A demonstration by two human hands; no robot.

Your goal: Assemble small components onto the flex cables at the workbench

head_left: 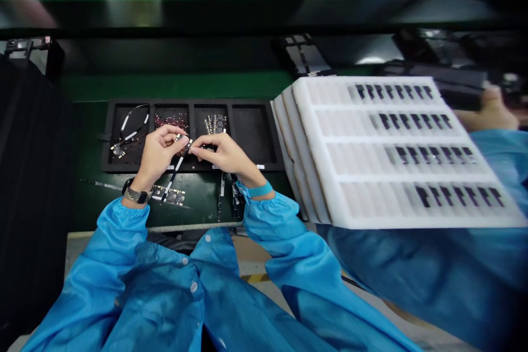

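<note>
Two hands, left hand [157, 157] and right hand [226, 155], are pinching a slim black-and-white flexible cable [177, 171] above a black plastic tray [256, 132].

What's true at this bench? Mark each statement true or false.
The left hand and right hand pinch a black flexible cable. True.
A watch sits on the right wrist. False: the watch is on the left wrist, and the right wrist has a teal band.
The black tray has four compartments. True.
White foam trays sit left of the hands. False: the white foam trays sit to their right.
</note>
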